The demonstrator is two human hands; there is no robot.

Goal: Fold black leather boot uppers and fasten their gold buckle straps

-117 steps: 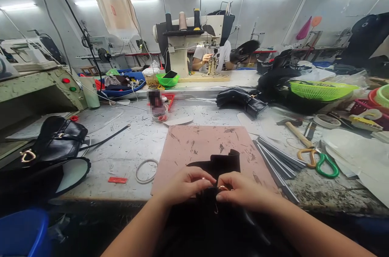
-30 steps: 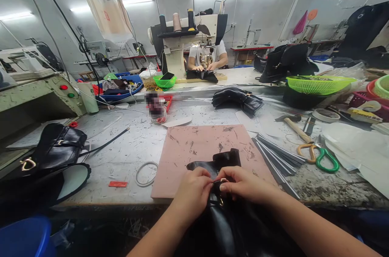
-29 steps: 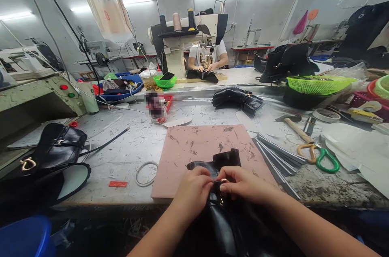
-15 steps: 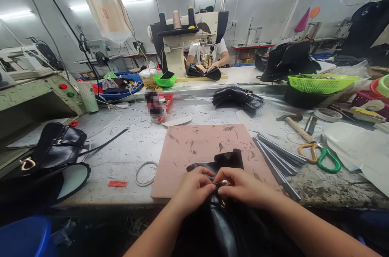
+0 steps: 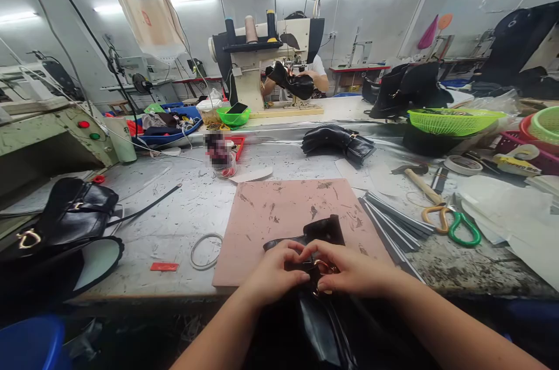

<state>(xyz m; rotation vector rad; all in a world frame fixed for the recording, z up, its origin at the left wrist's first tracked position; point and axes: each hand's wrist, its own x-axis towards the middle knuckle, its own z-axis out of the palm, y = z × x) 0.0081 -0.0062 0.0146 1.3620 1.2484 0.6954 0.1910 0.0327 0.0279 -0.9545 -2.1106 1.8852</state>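
Note:
A black leather boot upper (image 5: 321, 326) lies over the front edge of the table, partly hidden by both hands and the dark area below. Its far end (image 5: 323, 230) rests on a pink cutting board (image 5: 279, 201). My right hand (image 5: 349, 271) has its fingers curled round a gold-coloured metal buckle (image 5: 325, 265). Close beside it, my left hand (image 5: 282, 268) pinches the black strap at the buckle. The fingertips of the two hands nearly meet over the strap, and exactly where it passes through the buckle is hidden.
On the right are grey strips (image 5: 395, 221), scissors (image 5: 463, 227) and a hammer (image 5: 421, 183). Black boot uppers (image 5: 82, 207) lie left; another (image 5: 340, 143) lies ahead. Opposite, a co-worker's arm (image 5: 318, 76) shows behind a sewing machine (image 5: 266, 78).
My fingers have shifted slightly around the strap and buckle, my left fingers opening a little wider. Across the table, the co-worker has lifted a black upper from the machine bed.

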